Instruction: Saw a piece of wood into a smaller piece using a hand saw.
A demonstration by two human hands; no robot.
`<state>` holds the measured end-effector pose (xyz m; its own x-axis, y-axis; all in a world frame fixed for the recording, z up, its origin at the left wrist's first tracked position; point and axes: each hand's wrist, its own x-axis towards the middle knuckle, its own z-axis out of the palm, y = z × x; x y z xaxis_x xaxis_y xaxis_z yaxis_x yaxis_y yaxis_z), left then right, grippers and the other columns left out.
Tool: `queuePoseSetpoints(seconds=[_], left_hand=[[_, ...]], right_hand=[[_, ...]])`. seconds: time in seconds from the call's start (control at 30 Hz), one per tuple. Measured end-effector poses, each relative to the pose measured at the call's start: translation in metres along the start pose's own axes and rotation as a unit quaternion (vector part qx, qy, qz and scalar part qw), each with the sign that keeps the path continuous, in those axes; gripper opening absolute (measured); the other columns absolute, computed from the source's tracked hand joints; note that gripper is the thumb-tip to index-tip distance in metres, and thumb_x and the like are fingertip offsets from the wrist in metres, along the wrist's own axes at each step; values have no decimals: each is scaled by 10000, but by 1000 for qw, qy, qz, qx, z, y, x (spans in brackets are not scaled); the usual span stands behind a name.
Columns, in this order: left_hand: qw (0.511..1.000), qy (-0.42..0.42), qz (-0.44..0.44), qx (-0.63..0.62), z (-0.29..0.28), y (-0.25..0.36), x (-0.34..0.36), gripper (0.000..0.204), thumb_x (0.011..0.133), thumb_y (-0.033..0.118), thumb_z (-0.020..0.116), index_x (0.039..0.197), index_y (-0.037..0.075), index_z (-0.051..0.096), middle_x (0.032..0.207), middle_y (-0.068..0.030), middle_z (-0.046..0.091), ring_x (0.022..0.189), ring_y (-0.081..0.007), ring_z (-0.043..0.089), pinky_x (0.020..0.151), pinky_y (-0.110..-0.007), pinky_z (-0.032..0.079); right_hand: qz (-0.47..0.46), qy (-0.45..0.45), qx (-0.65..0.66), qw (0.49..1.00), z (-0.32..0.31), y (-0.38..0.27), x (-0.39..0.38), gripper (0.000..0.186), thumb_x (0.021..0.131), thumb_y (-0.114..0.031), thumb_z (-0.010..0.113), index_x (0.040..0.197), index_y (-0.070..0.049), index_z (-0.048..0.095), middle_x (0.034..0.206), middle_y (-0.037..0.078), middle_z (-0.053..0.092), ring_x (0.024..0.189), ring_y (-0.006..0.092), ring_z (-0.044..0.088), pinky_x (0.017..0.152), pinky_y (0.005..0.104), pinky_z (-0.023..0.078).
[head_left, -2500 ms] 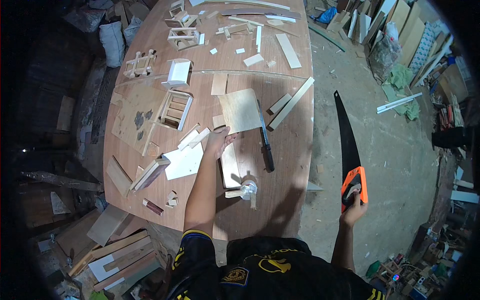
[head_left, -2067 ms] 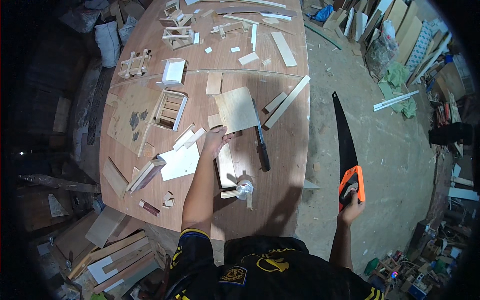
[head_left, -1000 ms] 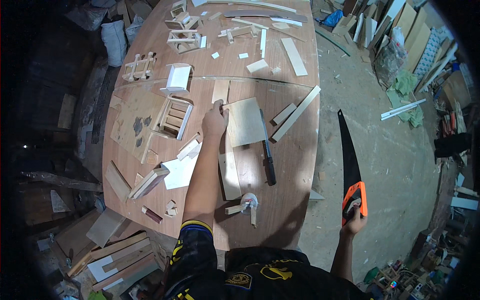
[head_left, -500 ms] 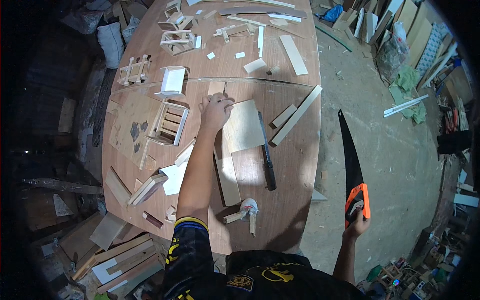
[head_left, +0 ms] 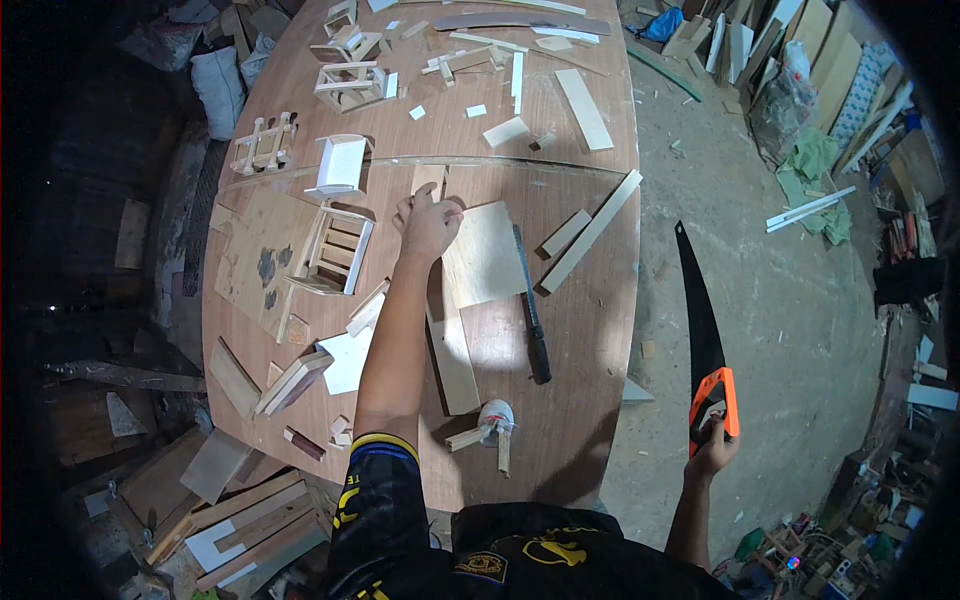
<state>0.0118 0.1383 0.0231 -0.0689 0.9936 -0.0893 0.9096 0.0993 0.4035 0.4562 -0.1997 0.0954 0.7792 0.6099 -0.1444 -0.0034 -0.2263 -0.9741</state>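
My left hand lies over the far part of a long, pale wooden board, its fingers bent around the board's edges. Part of the board is hidden under the hand and forearm. A thin square wood sheet rests against the board's right side. Beyond that sheet lies a second saw with a dark handle. Off the table's right side, my right hand is closed around the orange and black handle of a handsaw. Its blade points away from me, over the floor.
Small wooden chair and bench models stand along the table's left. Two wood strips lie at right. Near me stands a white container beside small sticks. Wood scraps are stacked at lower left. More boards lean at far right.
The view has shifted very slightly. My left hand stays on the board with its fingers a little changed, and my right hand keeps the handsaw in the same place.
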Motion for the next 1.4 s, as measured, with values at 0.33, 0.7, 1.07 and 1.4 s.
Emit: queuePoseSetpoints(seconds=[0.33,0.7,1.07,1.4], left_hand=[[1000,-1,-8,-19,11,-13,10,127,748,328,747,868,285,745,1483,-22,327,1296,-441,254,1045,-595,186],[972,-17,24,-235,-27,-11,-13,208,875,205,659,942,11,687,752,-43,631,673,-110,564,680,-248,472],[916,141,27,-374,-148,29,-148,202,914,164,633,1014,-11,642,883,-38,645,817,-99,577,757,-267,470],[898,150,58,-409,-177,106,-324,124,895,102,625,940,-13,638,861,-46,646,841,-107,578,793,-255,460]], right_hand=[[-21,-26,0,999,0,0,1,28,896,-40,585,898,-13,592,722,-32,513,618,48,441,567,210,322],[-6,-1,16,1000,-12,-4,-3,28,897,-34,583,918,-20,595,743,-25,529,639,56,462,580,206,345],[-16,18,71,997,-35,-37,-30,25,895,-54,605,912,-40,593,781,-37,547,667,42,477,611,202,370],[-44,-112,125,985,-69,-79,-68,96,880,-66,630,934,-47,552,735,-39,498,636,45,437,581,201,347]])
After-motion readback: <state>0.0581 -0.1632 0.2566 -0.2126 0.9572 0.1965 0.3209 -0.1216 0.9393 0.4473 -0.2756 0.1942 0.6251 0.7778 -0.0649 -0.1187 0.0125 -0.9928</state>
